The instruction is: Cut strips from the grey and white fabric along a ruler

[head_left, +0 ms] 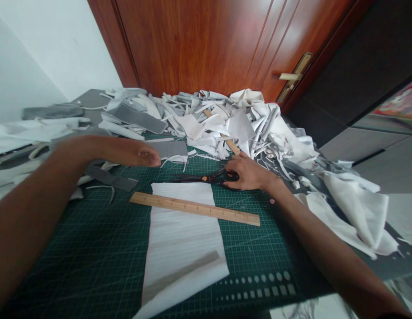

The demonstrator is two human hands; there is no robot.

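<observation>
Black scissors point(205, 179) lie almost level along the far edge of a white cloth strip point(184, 239), blades pointing left. My right hand point(244, 173) is closed round their handles. To the left, my left hand point(137, 153) hovers over the mat near a grey scrap point(174, 149). Its fingers are blurred and partly hidden, so I cannot see whether they are curled round anything. A wooden ruler point(182, 206) lies slantwise across the strip and sticks out past both sides. The strip's near end is folded over.
Beneath is a green cutting mat point(255, 252) with grid lines. White and grey offcuts point(192, 126) are heaped at the back, with a wooden stick point(231, 145) among them. More cloth lies left and right point(355, 208). A wooden door point(199, 44) stands behind.
</observation>
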